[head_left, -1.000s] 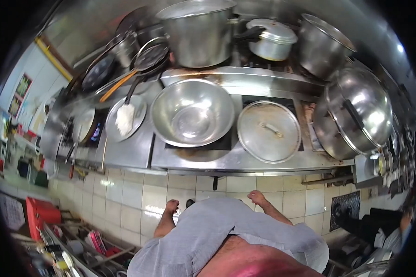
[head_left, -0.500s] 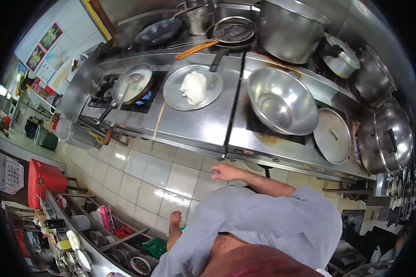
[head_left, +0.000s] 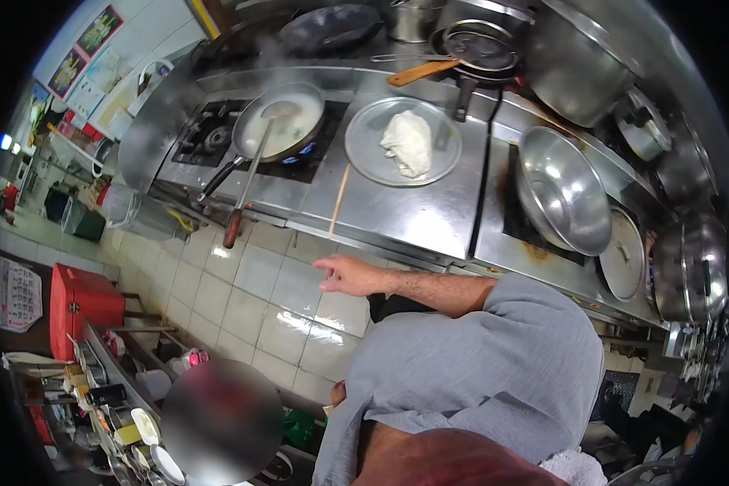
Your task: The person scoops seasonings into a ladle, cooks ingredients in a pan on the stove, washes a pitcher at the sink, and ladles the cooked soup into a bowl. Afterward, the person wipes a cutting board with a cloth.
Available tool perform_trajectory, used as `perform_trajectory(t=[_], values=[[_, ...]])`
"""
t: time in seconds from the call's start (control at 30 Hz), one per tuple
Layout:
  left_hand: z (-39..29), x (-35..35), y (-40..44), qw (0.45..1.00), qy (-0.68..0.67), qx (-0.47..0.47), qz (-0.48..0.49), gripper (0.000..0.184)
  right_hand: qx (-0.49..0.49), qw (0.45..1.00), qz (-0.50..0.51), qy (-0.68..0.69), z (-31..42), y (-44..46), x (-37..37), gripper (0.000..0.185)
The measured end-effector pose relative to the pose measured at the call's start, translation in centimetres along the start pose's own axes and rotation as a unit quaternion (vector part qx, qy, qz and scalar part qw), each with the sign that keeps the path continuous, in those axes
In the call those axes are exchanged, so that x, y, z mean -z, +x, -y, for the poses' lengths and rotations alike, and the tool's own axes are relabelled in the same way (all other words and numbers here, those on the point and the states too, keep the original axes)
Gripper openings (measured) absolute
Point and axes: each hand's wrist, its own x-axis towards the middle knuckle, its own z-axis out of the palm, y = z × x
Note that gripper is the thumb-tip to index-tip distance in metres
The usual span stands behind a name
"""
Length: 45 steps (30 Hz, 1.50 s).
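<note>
My right hand (head_left: 351, 275) reaches out over the floor by the front edge of the steel counter (head_left: 429, 231). Its fingers are apart and it touches nothing; the wooden stick (head_left: 339, 202) is nearest. Only a bit of my left hand (head_left: 338, 394) shows beside the grey shirt, its fingers hidden. A steaming pan (head_left: 304, 125) with whitish liquid stands over a lit burner. In it rests a ladle (head_left: 255, 174) with a brown handle end. Right of the pan, a white doughy lump or cloth (head_left: 409, 146) lies on a round metal lid or tray (head_left: 364, 144).
A steel bowl (head_left: 563, 194) and a pot lid (head_left: 624, 255) sit on the right. Pans and large pots (head_left: 579, 73) line the back. A red box (head_left: 85, 308) and shelves of kitchenware are at lower left. A blurred round patch covers part of them.
The view has swung left, bringing the steaming pan nearer the middle. My right hand has moved forward and left toward the counter edge. My left hand is now mostly hidden.
</note>
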Motion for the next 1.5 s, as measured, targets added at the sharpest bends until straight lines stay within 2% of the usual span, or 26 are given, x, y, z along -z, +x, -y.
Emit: perform_trajectory(t=[0.07,0.1,0.17,0.2,0.27,0.4,0.47,0.5,0.53,0.57,0.6,0.67,0.77,0.83,0.87,0.97,1.0,1.03,1.07,1.1,1.13,1.17,1.2,1.3,1.43,1.5], values=[[-0.1,1.0,1.1,1.0,0.026,0.007,0.014,0.022,-0.002,0.997,-0.055,0.055,0.1,3.1,0.4,0.051],[-0.6,1.9,1.7,0.999,0.027,0.014,0.01,0.022,0.006,0.997,-0.038,0.061,0.3,4.6,0.5,0.051],[-1.6,3.9,2.9,0.999,0.014,0.035,-0.005,0.021,-0.01,0.99,-0.128,0.062,1.3,7.6,1.5,0.049],[-2.3,4.9,3.8,0.999,0.0,0.051,-0.016,0.021,-0.001,0.991,-0.113,0.066,1.9,9.1,2.0,0.049],[-4.0,7.4,5.7,0.994,-0.041,0.088,-0.046,0.021,0.004,0.972,-0.211,0.106,3.0,12.2,2.6,0.047],[-8.0,12.8,12.0,0.966,-0.164,0.158,-0.119,0.02,-0.02,0.967,-0.22,0.126,3.4,17.6,2.6,0.05],[-10.6,15.1,15.2,0.956,-0.2,0.169,-0.129,0.02,-0.085,0.958,-0.232,0.147,2.9,20.5,1.8,0.06],[-12.6,15.7,16.3,0.957,-0.199,0.17,-0.126,0.02,-0.133,0.94,-0.214,0.228,1.9,22.3,1.2,0.076],[-14.5,16.1,17.4,0.962,-0.171,0.16,-0.139,0.02,-0.134,0.939,-0.219,0.227,2.6,23.5,1.2,0.076],[-15.6,16.6,18.5,0.966,-0.142,0.152,-0.15,0.021,-0.162,0.917,-0.221,0.291,3.8,24.5,1.2,0.081],[-15.8,17.1,19.6,0.968,-0.136,0.154,-0.144,0.021,-0.189,0.888,-0.222,0.355,4.4,25.3,0.9,0.087],[-15.3,18.6,22.3,0.985,-0.11,0.116,-0.063,0.023,-0.191,0.872,-0.25,0.375,4.5,27.1,0.1,0.089],[-16.0,21.6,24.4,0.992,-0.079,0.095,0.007,0.023,-0.172,0.828,-0.269,0.462,5.4,28.4,-1.0,0.085],[-15.9,25.2,25.9,0.994,-0.031,0.092,0.05,0.023,-0.233,0.761,-0.295,0.529,5.8,28.9,-1.6,0.076],[-15.7,27.0,26.5,0.993,0.007,0.091,0.079,0.023,-0.236,0.755,-0.308,0.528,5.8,29.0,-2.2,0.076],[-11.6,33.0,30.3,0.989,0.0,0.131,0.072,0.008,-0.25,0.748,-0.394,0.472,6.4,28.8,-2.9,0.076],[-9.3,35.2,32.1,0.99,0.009,0.13,0.06,0.01,-0.252,0.744,-0.406,0.467,6.6,28.3,-3.0,0.076],[-7.1,37.2,33.8,0.99,0.018,0.128,0.049,0.012,-0.28,0.771,-0.418,0.39,6.5,27.4,-3.2,0.076],[-9.5,39.8,33.4,0.983,0.059,0.154,0.075,0.018,-0.307,0.792,-0.425,0.311,6.5,26.3,-3.4,0.075],[-9.7,41.5,34.5,0.98,0.095,0.158,0.075,0.016,-0.311,0.787,-0.434,0.31,6.7,25.1,-3.8,0.075],[-10.2,42.9,35.4,0.977,0.067,0.188,0.078,0.016,-0.311,0.801,-0.449,0.244,7.0,23.9,-4.3,0.074],[-10.5,43.7,36.2,0.984,0.045,0.165,0.049,0.013,-0.31,0.813,-0.461,0.176,7.2,22.9,-4.7,0.073],[-11.6,44.1,36.6,0.989,0.021,0.142,0.02,0.011,-0.312,0.81,-0.465,0.174,7.7,22.0,-4.7,0.073],[-13.9,43.6,39.2,0.987,0.037,0.152,0.044,0.011,-0.266,0.817,-0.471,0.199,10.4,20.2,-3.8,0.068],[-17.3,37.5,41.6,0.991,0.035,0.124,0.039,0.012,-0.231,0.806,-0.484,0.25,11.4,19.6,-1.8,0.063],[-19.7,33.3,42.7,0.988,0.099,0.035,0.11,0.015,-0.226,0.793,-0.495,0.275,10.8,19.6,-1.8,0.061]])
